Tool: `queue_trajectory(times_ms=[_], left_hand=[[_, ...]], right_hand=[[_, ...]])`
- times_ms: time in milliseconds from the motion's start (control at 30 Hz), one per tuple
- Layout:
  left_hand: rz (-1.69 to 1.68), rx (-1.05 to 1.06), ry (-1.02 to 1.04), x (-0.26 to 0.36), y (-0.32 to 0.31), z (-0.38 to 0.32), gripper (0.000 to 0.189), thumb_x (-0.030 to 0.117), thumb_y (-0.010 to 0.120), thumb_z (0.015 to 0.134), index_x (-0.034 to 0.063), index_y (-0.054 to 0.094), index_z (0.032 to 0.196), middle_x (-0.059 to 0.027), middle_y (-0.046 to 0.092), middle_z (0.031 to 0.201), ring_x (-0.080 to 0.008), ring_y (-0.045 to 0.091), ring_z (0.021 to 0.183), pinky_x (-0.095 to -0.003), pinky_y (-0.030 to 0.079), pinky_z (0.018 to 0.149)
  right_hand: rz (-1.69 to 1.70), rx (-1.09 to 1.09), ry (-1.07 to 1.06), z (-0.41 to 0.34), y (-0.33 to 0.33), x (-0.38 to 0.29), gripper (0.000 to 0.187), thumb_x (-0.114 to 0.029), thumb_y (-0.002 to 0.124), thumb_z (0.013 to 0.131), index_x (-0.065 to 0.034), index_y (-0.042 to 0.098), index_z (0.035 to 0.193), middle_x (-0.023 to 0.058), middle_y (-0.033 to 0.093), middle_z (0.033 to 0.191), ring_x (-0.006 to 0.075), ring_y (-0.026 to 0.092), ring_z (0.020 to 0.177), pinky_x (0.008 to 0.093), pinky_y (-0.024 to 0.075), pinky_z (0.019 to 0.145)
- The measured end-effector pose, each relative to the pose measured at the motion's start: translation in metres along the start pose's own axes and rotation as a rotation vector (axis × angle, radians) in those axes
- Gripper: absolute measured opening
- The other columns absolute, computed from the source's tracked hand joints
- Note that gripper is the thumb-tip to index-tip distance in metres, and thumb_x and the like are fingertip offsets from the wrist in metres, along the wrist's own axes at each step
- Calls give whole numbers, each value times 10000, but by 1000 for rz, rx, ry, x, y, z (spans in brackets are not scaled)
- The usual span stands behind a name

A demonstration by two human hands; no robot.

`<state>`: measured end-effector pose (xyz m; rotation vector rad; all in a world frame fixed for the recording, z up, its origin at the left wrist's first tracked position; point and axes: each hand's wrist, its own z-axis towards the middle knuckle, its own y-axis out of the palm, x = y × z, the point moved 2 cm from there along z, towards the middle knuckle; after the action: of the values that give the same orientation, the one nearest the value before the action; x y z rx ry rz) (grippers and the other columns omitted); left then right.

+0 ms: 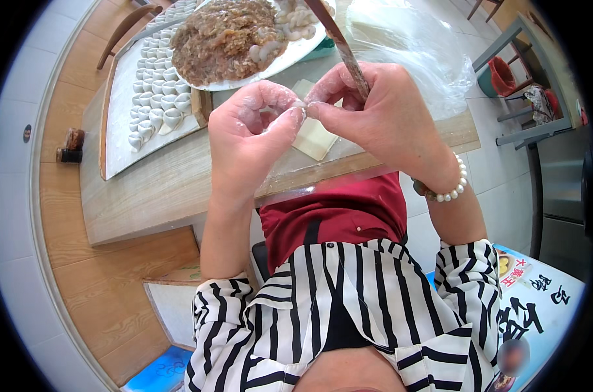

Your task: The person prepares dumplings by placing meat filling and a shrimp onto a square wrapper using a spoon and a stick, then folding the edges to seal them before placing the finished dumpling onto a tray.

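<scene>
My left hand (257, 127) and my right hand (374, 117), both floury, meet fingertip to fingertip above the table. Between their thumbs and forefingers they pinch a small pale wonton (300, 104), mostly hidden by the fingers. A smeared wooden stick (343, 46) is also held in my right hand, slanting up and away. Below the hands lies a stack of pale, square dough wrappers (317, 141), partly covered from view. Beyond them, a white plate (289, 59) carries minced meat filling (223, 41) and peeled shrimp (296, 22).
At the left, a floured tray (117, 142) holds rows of folded wontons (154, 93). A clear plastic bag (409, 54) covers the table's far right. Two jars (72, 142) stand beyond the table's left edge. A printed box (536, 313) sits beside my right elbow.
</scene>
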<state>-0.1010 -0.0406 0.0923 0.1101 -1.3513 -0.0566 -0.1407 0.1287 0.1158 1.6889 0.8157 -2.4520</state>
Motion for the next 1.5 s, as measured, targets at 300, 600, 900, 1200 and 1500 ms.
queue_trajectory(times_ms=[300, 600, 900, 1200, 1500], left_hand=[[464, -39, 326, 2, 2, 2, 140, -59, 628, 725, 7, 613, 847, -21, 618, 778, -68, 543, 674, -226, 462, 604], [-238, 39, -62, -7, 9, -1, 65, -1, 626, 862, -42, 627, 913, -88, 659, 855, -111, 590, 722, -234, 461, 620], [-408, 3, -45, -16, 5, -1, 144, 82, 647, 877, -45, 630, 942, -126, 650, 916, -144, 602, 744, -267, 488, 620], [-307, 26, 32, -13, 9, -2, 126, 68, 635, 890, -48, 632, 941, -122, 647, 916, -140, 584, 731, -257, 466, 635], [-3, 71, 136, -8, 8, -3, 70, -41, 630, 860, -35, 627, 930, -51, 651, 910, -78, 600, 797, -206, 478, 692]], right_hand=[[-26, 1, -80, 3, 0, 3, 119, -91, 665, 718, 27, 650, 730, 129, 641, 630, 212, 624, 559, 304, 508, 576], [441, 142, 114, -4, 15, 21, 96, -69, 686, 775, 24, 662, 765, -3, 620, 685, 36, 529, 638, 201, 431, 565], [559, 15, 224, -8, 10, 13, 97, -31, 652, 871, 28, 654, 948, 26, 667, 852, 59, 604, 748, 184, 469, 659], [456, -13, 213, -7, 8, 9, 115, -30, 678, 861, 51, 661, 940, 60, 682, 876, 91, 641, 816, 225, 521, 744], [375, 79, 113, -4, 10, 16, 137, -109, 699, 806, 28, 702, 804, -21, 603, 662, 24, 488, 610, 191, 386, 529]])
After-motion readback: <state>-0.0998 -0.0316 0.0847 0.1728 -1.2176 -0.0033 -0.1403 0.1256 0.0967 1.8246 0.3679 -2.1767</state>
